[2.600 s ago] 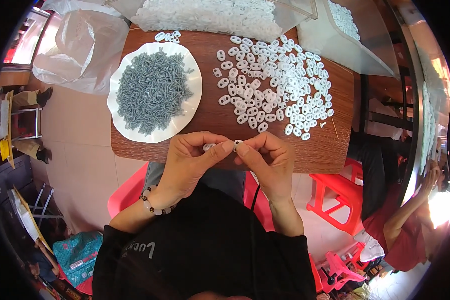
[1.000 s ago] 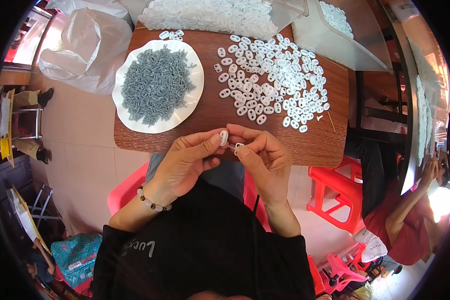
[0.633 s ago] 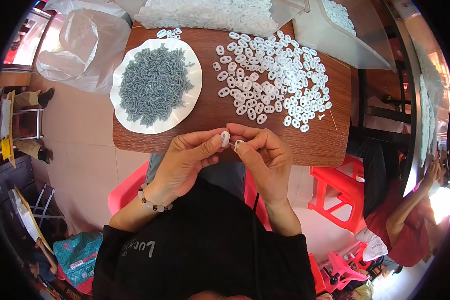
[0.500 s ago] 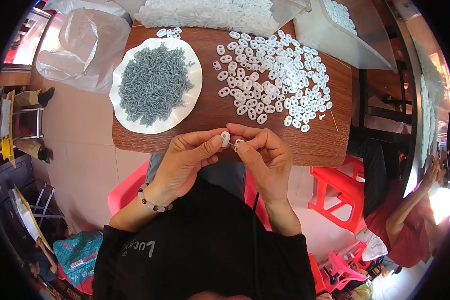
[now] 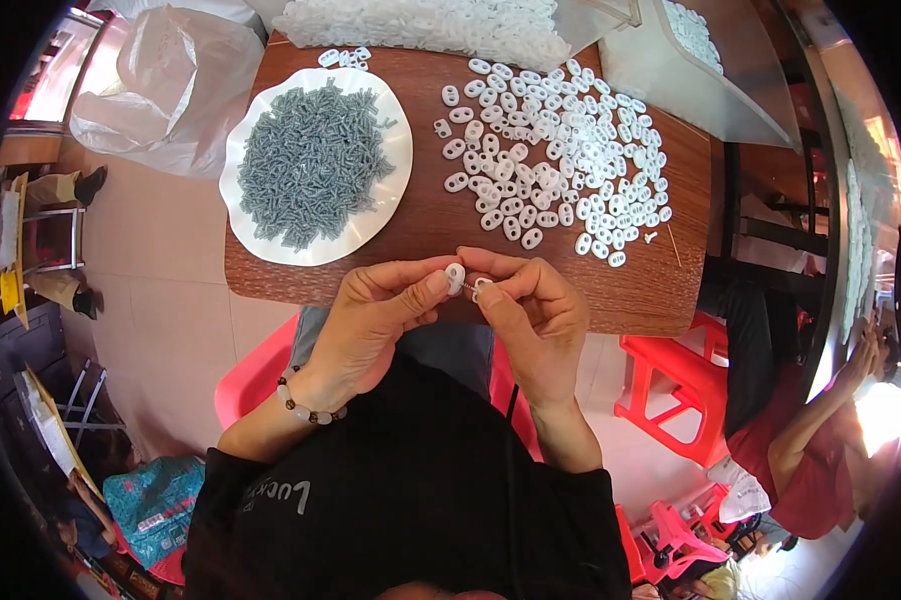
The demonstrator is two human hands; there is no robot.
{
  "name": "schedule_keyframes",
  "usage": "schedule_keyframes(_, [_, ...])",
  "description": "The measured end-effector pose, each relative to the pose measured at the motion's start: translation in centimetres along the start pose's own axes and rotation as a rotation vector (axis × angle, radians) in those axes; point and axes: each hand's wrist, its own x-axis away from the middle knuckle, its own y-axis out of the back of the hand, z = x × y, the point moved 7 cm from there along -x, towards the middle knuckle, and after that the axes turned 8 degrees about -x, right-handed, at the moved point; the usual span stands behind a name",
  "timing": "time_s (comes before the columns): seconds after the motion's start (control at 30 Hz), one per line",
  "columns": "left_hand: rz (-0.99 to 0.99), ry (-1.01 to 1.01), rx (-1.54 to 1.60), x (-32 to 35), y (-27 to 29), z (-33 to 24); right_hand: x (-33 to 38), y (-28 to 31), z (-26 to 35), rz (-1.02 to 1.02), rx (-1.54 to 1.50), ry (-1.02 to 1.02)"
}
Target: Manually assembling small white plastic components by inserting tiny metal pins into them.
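Observation:
My left hand (image 5: 375,320) pinches a small white oval plastic piece (image 5: 455,277) between thumb and forefinger, just at the near edge of the wooden table (image 5: 640,285). My right hand (image 5: 535,315) is close beside it, its fingertips holding a second small white piece (image 5: 481,285) with a thin pin-like part toward the first. Both hands meet over my lap. Farther up the table lies a spread of several loose white oval pieces (image 5: 555,165). A white plate (image 5: 395,190) to the left holds a heap of small grey parts (image 5: 310,165).
A clear bag of white pieces (image 5: 430,20) and a clear tray (image 5: 690,70) sit at the table's far side. A plastic bag (image 5: 170,80) lies on the floor at left. Red plastic stools (image 5: 670,385) stand to the right, near another person in red (image 5: 820,440).
My hands have stayed together at the table's near edge, working the same small pieces; the left thumb and finger have shifted slightly. The view has tilted a little.

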Motion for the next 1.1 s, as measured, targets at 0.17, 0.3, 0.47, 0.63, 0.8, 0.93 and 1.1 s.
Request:
schedule_keyframes(0.17, [-0.029,-0.092,-0.063,-0.1,0.0,-0.5,0.1,-0.5,0.2,-0.009,0.042,0.007])
schedule_keyframes(0.3, [-0.001,-0.224,-0.126,0.2,-0.3,-1.4,0.3,-0.9,0.2,0.004,0.056,0.002])
schedule_keyframes(0.47, [0.029,-0.204,-0.138,0.8,-0.7,-1.9,0.6,-0.6,0.1,0.071,0.035,0.009])
schedule_keyframes(0.63, [0.055,-0.163,-0.137,1.6,-1.0,-2.4,0.7,-1.1,0.0,0.139,-0.106,-0.036])
schedule_keyframes(0.8, [0.151,-0.125,-0.184,1.8,-0.9,-2.8,0.5,-1.7,0.2,0.233,-0.127,-0.126])
schedule_keyframes(0.93, [0.181,-0.042,-0.161,2.1,-1.1,-2.5,0.5,-2.4,1.0,0.478,0.052,0.002])
schedule_keyframes(1.1, [0.174,-0.006,-0.17,2.2,-0.9,-2.3,0.5,-2.3,1.0,0.487,0.139,0.09])
